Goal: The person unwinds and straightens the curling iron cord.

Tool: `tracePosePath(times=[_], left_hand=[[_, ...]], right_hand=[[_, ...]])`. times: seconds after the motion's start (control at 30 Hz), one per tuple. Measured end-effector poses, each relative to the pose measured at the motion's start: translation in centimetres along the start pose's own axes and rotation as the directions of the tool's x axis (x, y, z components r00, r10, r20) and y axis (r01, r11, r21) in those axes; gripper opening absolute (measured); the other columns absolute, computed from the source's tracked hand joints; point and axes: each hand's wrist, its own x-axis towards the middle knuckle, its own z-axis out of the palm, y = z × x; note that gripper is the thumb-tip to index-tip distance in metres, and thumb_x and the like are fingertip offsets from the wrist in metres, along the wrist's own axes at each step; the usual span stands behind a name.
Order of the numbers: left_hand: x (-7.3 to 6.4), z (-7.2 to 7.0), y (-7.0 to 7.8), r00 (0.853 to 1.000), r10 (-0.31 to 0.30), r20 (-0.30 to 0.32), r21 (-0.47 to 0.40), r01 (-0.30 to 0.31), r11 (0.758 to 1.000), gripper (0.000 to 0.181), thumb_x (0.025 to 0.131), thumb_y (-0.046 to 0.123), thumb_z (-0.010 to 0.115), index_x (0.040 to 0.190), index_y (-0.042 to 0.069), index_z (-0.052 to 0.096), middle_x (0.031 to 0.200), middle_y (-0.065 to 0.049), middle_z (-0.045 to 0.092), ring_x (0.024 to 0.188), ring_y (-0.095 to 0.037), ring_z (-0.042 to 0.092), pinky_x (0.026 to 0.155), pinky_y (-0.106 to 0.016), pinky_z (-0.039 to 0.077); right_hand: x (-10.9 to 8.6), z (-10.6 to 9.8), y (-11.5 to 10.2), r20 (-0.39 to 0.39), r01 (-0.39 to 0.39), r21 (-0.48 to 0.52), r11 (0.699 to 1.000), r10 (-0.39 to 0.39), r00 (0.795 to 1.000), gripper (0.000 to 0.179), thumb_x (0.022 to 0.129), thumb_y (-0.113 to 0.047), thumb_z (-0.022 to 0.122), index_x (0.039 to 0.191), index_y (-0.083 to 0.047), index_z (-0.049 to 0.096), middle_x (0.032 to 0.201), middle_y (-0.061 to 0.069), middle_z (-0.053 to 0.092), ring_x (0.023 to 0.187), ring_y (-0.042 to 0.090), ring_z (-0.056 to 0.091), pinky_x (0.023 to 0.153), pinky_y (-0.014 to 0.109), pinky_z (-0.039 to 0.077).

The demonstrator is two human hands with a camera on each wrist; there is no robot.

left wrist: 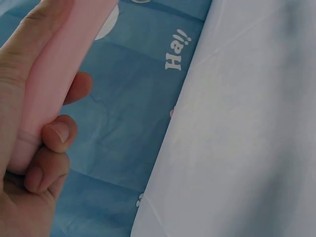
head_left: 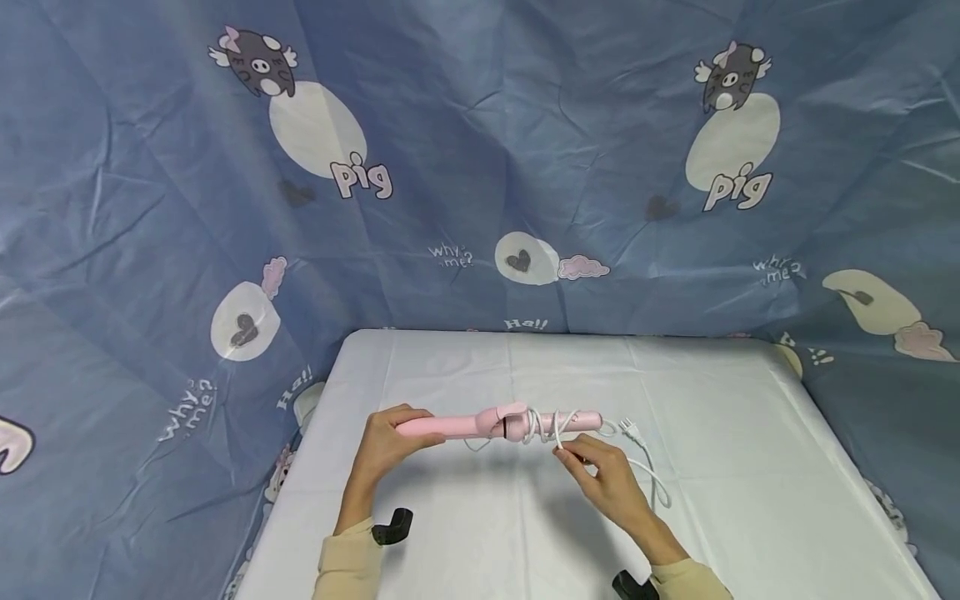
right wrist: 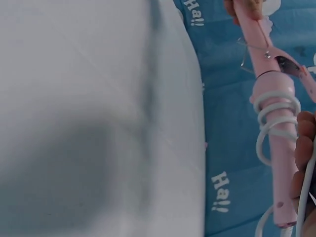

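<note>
A pink curling iron (head_left: 457, 427) is held level above the white table, its clamp lever near the middle. My left hand (head_left: 390, 442) grips the barrel end; in the left wrist view its fingers (left wrist: 59, 133) curl round the pink barrel (left wrist: 64, 59). A white cord (head_left: 534, 425) winds in several loops round the handle (right wrist: 284, 182). Just below the handle, my right hand (head_left: 603, 479) pinches the cord between thumb and fingers. Loose cord with a white two-pin plug (head_left: 630, 429) hangs at the right. A thin wire stand (right wrist: 244, 54) sticks out near the clamp.
The white-covered table (head_left: 450, 367) spreads beneath both hands. A blue printed cloth (head_left: 450, 167) hangs behind it and at both sides. Black wrist-camera mounts (head_left: 393, 527) sit at both sleeves.
</note>
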Motion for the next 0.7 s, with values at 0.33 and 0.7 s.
tracePosePath(times=[0.33,0.7], left_hand=[[-0.5,-0.4,1.7,0.999,-0.048,0.016,0.004,0.048,0.999,0.035,0.060,0.030,0.089,0.089,0.018,0.075,0.080,0.001,0.070,0.071,-0.010,0.058,0.063,-0.026,0.046],[-0.3,-0.1,-0.2,0.998,-0.056,0.035,-0.034,0.058,0.998,0.038,0.058,0.046,0.087,0.088,0.027,0.075,0.081,0.006,0.070,0.072,-0.014,0.060,0.063,-0.028,0.048]], right_hand=[[1.5,-1.7,-1.1,0.009,0.213,-0.162,0.964,-0.214,0.977,0.011,0.084,-0.008,0.069,0.089,-0.018,0.069,0.073,-0.013,0.055,0.067,0.000,0.045,0.067,0.013,0.035],[3.6,-4.2,-1.2,0.079,0.320,-0.239,0.917,-0.311,0.947,0.011,0.081,-0.011,0.071,0.092,-0.014,0.073,0.079,-0.013,0.060,0.069,0.000,0.047,0.072,0.019,0.031]])
